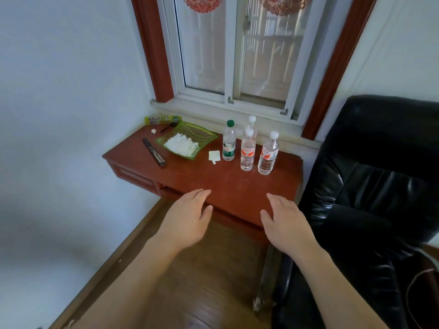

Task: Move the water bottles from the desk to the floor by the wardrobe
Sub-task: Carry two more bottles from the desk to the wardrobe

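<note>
Several clear water bottles stand upright on the red-brown desk (213, 179) under the window. One has a green cap and green label (229, 141). Two with white caps and orange labels stand nearer the front (247, 150) (268, 154), and another white-capped bottle (252, 122) is partly hidden behind them. My left hand (187, 216) and my right hand (286, 220) hover above the desk's front edge, fingers straight and relaxed, holding nothing, well short of the bottles. No wardrobe is in view.
A green glass dish (204, 136) holding white stuff sits left of the bottles, with a dark long object (153, 151), a small paper tag (214, 156) and a green packet (162, 119). A black leather chair (375, 186) crowds the desk's right side. Wooden floor (209, 281) lies below.
</note>
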Action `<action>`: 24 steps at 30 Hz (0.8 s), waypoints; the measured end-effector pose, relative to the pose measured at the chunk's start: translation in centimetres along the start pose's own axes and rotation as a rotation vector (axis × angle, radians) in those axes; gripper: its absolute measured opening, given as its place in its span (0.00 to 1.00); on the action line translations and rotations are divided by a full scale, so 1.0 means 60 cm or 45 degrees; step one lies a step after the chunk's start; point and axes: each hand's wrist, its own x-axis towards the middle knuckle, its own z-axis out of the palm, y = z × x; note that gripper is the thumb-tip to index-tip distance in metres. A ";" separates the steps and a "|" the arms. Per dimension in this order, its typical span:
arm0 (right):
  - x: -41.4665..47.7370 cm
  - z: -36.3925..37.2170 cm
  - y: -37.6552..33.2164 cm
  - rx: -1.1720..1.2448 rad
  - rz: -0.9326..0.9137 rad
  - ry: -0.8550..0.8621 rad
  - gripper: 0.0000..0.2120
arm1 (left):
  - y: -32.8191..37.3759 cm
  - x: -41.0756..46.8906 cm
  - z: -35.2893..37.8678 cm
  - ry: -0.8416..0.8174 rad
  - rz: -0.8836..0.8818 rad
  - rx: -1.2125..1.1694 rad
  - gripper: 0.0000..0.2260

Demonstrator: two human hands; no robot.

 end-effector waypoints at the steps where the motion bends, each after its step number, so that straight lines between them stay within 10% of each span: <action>1: 0.024 0.001 -0.001 0.003 0.012 0.006 0.27 | -0.005 0.027 0.000 -0.003 0.018 -0.005 0.23; 24: 0.483 0.001 0.111 0.368 0.438 0.125 0.40 | -0.001 0.615 0.084 -0.280 0.212 -0.298 0.38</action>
